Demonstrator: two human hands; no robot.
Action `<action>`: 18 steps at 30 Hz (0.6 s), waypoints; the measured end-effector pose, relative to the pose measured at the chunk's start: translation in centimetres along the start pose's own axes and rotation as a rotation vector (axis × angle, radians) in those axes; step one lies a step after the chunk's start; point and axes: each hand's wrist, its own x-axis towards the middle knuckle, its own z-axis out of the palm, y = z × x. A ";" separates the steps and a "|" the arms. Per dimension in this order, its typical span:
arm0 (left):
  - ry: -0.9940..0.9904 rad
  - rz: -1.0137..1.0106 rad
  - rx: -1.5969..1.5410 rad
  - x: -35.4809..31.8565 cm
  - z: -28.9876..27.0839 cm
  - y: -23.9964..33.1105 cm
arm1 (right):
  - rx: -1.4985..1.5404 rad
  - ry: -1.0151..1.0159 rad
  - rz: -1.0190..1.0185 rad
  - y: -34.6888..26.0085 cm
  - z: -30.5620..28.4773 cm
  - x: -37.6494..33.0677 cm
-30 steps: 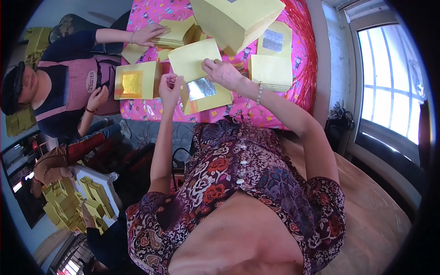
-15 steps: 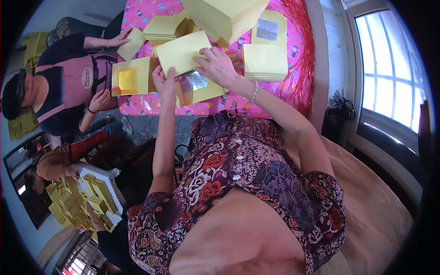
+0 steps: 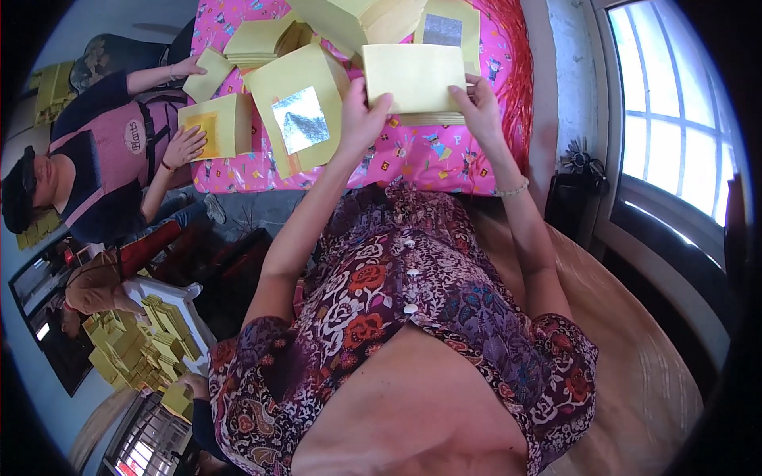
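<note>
Both my hands grip a folded yellow paper (image 3: 413, 73) at its near corners, over a stack of folded yellow papers (image 3: 432, 119) that shows just below its near edge. My left hand (image 3: 365, 119) pinches the left corner between thumb and fingers. At the right corner, my right hand (image 3: 481, 111) does the same. To the left of my left hand lies a loose yellow sheet (image 3: 305, 70) with a silver foil square (image 3: 301, 120) facing up. I cannot tell whether the held paper rests on the stack.
A pink patterned tablecloth (image 3: 397, 163) covers the table. At the far side are a large yellow paper pile (image 3: 337, 20) and a silver foil sheet (image 3: 468, 36). A co-worker (image 3: 103, 151) on the left touches sheets with orange-gold foil (image 3: 230, 127). Red strands (image 3: 516, 87) hang along the right edge.
My hands have carried the folded paper right, over the stack there. My right hand has moved to its right corner. The silver foil sheet beneath is now uncovered. The co-worker's near hand has moved onto the foil sheets.
</note>
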 end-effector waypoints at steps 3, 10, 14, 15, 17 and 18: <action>0.020 0.067 0.285 3.1 1.4 -4.7 | -0.209 0.029 -0.009 3.2 -2.3 1.8; 0.024 -0.052 0.549 4.9 1.8 -9.0 | -0.485 0.033 0.029 5.0 -2.2 2.2; -0.002 -0.060 0.511 6.5 0.7 -11.1 | -0.515 0.030 0.006 5.8 -1.2 2.6; 0.001 -0.066 0.511 6.8 0.3 -11.6 | -0.555 0.033 -0.007 6.1 -0.9 2.7; -0.053 -0.219 0.447 7.3 0.0 -12.1 | -0.574 0.026 -0.005 7.1 -0.7 2.9; -0.054 -0.226 0.445 7.4 0.0 -12.5 | -0.591 0.020 -0.009 7.6 -0.6 2.8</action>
